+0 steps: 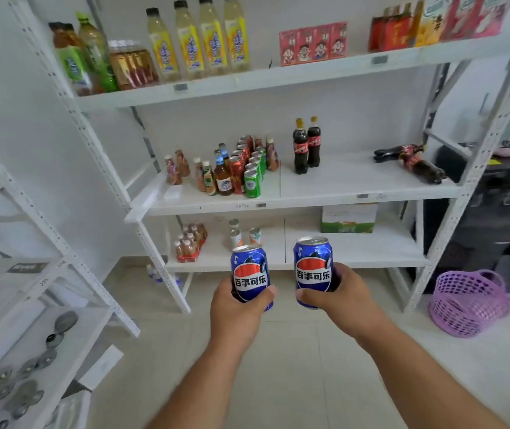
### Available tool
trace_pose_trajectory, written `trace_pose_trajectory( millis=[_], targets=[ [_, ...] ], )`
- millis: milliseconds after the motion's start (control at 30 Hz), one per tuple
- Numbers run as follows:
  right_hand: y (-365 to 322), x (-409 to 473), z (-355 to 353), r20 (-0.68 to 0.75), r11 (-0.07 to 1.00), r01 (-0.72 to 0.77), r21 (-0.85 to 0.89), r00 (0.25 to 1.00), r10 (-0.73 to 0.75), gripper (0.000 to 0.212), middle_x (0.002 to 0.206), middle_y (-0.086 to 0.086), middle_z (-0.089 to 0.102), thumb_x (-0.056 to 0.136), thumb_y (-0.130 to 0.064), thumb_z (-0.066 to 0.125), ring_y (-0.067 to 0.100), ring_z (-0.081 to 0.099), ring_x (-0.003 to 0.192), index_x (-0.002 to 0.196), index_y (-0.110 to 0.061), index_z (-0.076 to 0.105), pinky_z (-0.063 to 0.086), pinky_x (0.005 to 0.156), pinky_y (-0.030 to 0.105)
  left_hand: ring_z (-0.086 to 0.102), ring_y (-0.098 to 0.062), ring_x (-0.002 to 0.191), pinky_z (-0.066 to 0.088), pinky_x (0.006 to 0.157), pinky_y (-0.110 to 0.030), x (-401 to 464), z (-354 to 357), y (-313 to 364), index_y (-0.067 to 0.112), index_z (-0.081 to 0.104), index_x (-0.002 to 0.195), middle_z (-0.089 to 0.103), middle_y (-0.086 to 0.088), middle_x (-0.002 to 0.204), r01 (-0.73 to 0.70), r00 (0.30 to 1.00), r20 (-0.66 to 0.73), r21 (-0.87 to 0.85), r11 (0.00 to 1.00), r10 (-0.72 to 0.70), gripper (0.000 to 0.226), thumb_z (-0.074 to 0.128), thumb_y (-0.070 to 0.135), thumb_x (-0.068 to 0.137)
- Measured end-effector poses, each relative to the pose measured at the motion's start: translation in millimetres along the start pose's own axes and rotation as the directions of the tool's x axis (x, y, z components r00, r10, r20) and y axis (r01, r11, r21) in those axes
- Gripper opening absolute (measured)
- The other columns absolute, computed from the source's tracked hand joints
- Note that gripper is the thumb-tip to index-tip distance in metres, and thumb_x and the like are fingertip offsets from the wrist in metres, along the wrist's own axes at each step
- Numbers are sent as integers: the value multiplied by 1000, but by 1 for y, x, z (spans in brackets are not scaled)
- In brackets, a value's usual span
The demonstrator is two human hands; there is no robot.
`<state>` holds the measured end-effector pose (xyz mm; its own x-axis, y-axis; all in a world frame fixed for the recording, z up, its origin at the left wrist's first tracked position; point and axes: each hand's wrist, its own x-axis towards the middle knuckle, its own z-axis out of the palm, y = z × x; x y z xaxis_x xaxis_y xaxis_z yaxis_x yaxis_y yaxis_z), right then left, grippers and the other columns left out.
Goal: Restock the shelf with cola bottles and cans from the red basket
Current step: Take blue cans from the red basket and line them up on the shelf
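Observation:
I hold two blue cola cans upright in front of the white shelf unit. My left hand (238, 308) grips the left can (249, 274); my right hand (345, 298) grips the right can (313, 267). Both hands are below the middle shelf (340, 181), well in front of it. On that shelf two cola bottles (306, 147) stand upright near the centre. Two more cola bottles (411, 162) lie on their sides at its right end. The red basket is not in view.
A cluster of red and green cans and small bottles (238, 168) fills the middle shelf's left half. Juice bottles and cartons line the top shelf (278, 75). A purple basket (467, 301) sits on the floor at right. Another white rack (31, 305) stands at left.

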<state>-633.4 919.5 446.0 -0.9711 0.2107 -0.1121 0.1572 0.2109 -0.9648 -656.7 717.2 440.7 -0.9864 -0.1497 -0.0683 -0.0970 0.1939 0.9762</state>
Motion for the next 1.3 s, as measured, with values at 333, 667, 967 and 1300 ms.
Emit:
trace_pose_trajectory(
  millis=[333, 667, 967, 1300],
  targets=[
    [15, 64, -66, -146, 999, -45, 7, 988, 46, 53, 104, -6, 76, 74, -21, 93, 7, 73, 91, 119, -25, 65, 54, 65, 14, 75, -4, 86, 57, 69, -20, 66, 106, 18, 32, 68, 107, 78, 10, 100, -22, 985, 168, -48, 999, 30, 43, 94, 22, 74],
    [5, 157, -92, -232, 998, -54, 19, 971, 57, 51, 102, -6, 78, 75, -17, 93, 7, 74, 90, 119, -22, 67, 56, 68, 15, 73, -8, 92, 55, 72, -22, 163, 171, 31, 32, 66, 108, 76, 10, 103, -36, 962, 267, -65, 997, 52, 45, 94, 25, 74],
    [31, 248, -143, -205, 996, -79, 27, 975, 83, 42, 94, -6, 79, 76, -17, 91, 1, 74, 81, 111, -23, 70, 54, 59, 11, 73, -7, 91, 53, 67, -16, 221, 251, 39, 31, 67, 111, 76, 8, 105, -25, 962, 273, -3, 1000, 25, 47, 93, 25, 73],
    [55, 363, -239, -110, 997, -72, 40, 991, 76, 42, 96, -7, 79, 75, -21, 91, 9, 76, 88, 111, -25, 70, 55, 69, 16, 73, -6, 80, 64, 75, -35, 282, 377, 75, 31, 64, 98, 75, 11, 88, 22, 982, 181, 114, 993, -43, 39, 90, 17, 72]
  ],
)
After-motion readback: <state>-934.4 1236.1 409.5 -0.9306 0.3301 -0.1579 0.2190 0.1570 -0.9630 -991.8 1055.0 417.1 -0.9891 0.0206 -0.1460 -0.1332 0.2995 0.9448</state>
